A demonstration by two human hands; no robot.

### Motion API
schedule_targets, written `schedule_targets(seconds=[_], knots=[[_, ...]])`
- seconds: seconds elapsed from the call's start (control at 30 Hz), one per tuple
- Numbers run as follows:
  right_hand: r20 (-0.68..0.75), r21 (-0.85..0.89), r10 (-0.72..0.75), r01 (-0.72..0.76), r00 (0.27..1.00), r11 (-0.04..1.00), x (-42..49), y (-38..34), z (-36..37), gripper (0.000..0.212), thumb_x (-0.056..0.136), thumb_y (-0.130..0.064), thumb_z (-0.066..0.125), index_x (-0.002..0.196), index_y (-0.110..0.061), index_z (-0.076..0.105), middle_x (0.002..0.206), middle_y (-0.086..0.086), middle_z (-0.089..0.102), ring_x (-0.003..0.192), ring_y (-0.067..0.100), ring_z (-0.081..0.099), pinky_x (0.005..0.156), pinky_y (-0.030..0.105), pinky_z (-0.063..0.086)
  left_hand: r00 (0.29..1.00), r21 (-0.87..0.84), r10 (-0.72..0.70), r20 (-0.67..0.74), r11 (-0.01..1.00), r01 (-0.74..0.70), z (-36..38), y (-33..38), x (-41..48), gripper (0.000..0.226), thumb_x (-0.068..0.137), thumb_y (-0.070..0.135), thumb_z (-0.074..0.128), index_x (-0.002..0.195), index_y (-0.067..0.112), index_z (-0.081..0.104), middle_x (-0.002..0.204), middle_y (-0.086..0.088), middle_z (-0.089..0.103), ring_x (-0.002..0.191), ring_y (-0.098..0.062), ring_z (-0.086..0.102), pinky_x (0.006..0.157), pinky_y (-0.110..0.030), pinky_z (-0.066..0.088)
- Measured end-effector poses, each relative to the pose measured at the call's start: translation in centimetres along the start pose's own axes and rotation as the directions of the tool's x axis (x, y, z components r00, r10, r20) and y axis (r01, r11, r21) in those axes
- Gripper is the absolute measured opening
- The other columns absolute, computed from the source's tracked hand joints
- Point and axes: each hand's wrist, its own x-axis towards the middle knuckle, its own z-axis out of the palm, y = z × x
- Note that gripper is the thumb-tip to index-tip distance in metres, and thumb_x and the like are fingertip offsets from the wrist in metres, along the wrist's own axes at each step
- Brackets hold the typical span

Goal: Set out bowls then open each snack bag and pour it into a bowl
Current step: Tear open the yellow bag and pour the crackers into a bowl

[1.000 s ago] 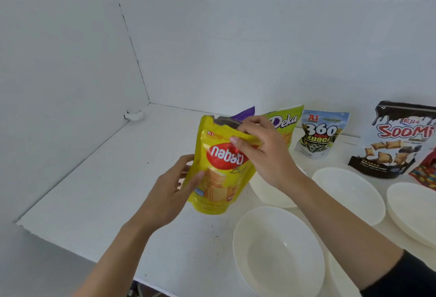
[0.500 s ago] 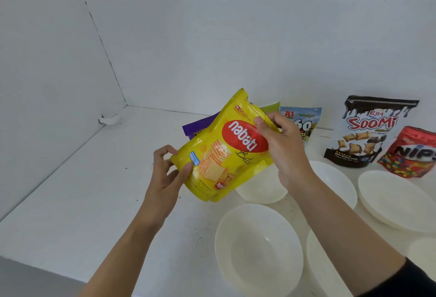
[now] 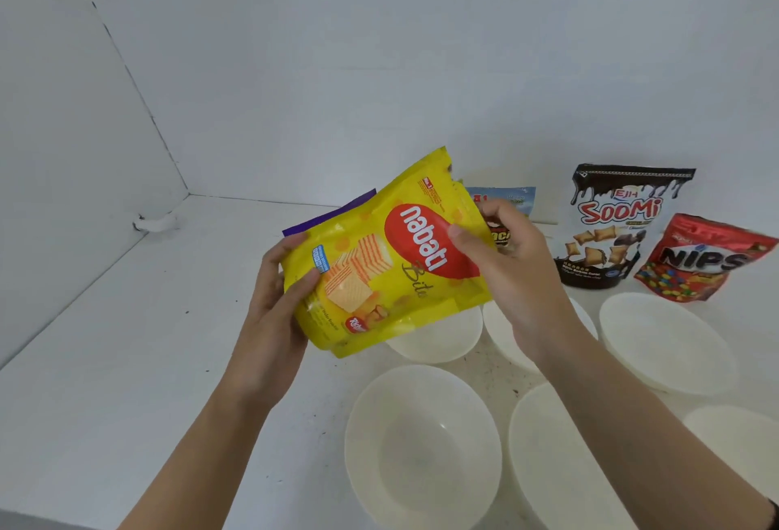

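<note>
Counter (image 3: 126, 361) below: left hand (image 3: 269, 331) and right hand (image 3: 514, 272) clutch the Nabati bag (image 3: 379, 276); best centre its mouth over a bowl (image 3: 421, 445).

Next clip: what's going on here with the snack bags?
A person holds a yellow wafer bag tilted in the air above the white table, left hand gripping its lower end and right hand pinching its upper part. Nothing is poured yet: the white bowls set out in front all look empty. A black bag and a red bag stand at the back.
</note>
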Motion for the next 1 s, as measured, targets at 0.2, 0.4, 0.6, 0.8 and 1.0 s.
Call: schedule_targets(seconds=[0.2, 0.4, 0.6, 0.8, 1.0], knots=[[0.089, 0.03, -0.185, 0.183, 0.979, 0.983, -1.7, -1.5, -3.1, 0.028, 0.088, -0.006, 0.074, 0.104, -0.024, 0.06, 0.107, -0.011, 0.065, 0.103, 0.01, 0.066, 0.091, 0.048, 0.057, 0.997, 0.013, -0.002, -0.081, 1.0, 0.004, 1.3, 0.3, -1.5, 0.039, 0.097, 0.012, 0.052, 0.123, 0.039, 0.06, 0.14, -0.002, 0.06, 0.114, -0.028, 0.065, 0.065, -0.033, 0.061], [0.189, -0.006, -0.229, 0.234, 0.955, 0.972, -3.0, -0.4, -5.0, 0.037, 0.086, -0.018, 0.079, 0.111, -0.035, 0.057, 0.105, -0.005, 0.057, 0.108, 0.015, 0.065, 0.091, 0.047, 0.058, 0.995, 0.061, 0.005, -0.103, 0.998, 0.002, 2.5, 0.8, -4.0, 0.037, 0.1, 0.011, 0.05, 0.126, 0.035, 0.059, 0.132, 0.002, 0.067, 0.103, -0.023, 0.071, 0.06, -0.032, 0.061], [0.267, -0.027, -0.255, 0.272, 0.929, 0.962, -5.0, 0.4, -5.5, 0.03, 0.085, -0.035, 0.072, 0.111, -0.035, 0.059, 0.123, -0.007, 0.06, 0.112, 0.016, 0.065, 0.082, 0.041, 0.062, 0.982, 0.128, 0.049, -0.183, 0.991, -0.026, 3.7, 1.2, -7.6, 0.033, 0.101, 0.015, 0.053, 0.128, 0.033, 0.059, 0.124, 0.004, 0.068, 0.095, -0.017, 0.072, 0.057, -0.029, 0.06], [0.285, 0.027, -0.303, 0.309, 0.909, 0.951, -6.6, 0.7, -5.9, 0.025, 0.089, -0.019, 0.076, 0.111, -0.026, 0.066, 0.108, -0.01, 0.07, 0.105, 0.016, 0.068, 0.085, 0.036, 0.06, 0.963, 0.219, 0.116, -0.244, 0.974, -0.062, 4.2, 2.2, -11.5, 0.031, 0.1, 0.016, 0.055, 0.123, 0.036, 0.062, 0.12, 0.008, 0.067, 0.095, -0.015, 0.069, 0.059, -0.028, 0.057], [0.295, 0.088, -0.209, 0.192, 0.932, 0.978, -7.7, 0.8, -5.5, 0.029, 0.086, -0.022, 0.079, 0.106, -0.035, 0.064, 0.122, -0.005, 0.053, 0.107, 0.017, 0.066, 0.076, 0.026, 0.057, 0.944, 0.286, 0.182, -0.276, 0.953, -0.1, 4.2, 2.6, -13.7, 0.03, 0.1, 0.016, 0.055, 0.122, 0.034, 0.063, 0.115, 0.007, 0.068, 0.088, -0.015, 0.069, 0.056, -0.027, 0.056]])
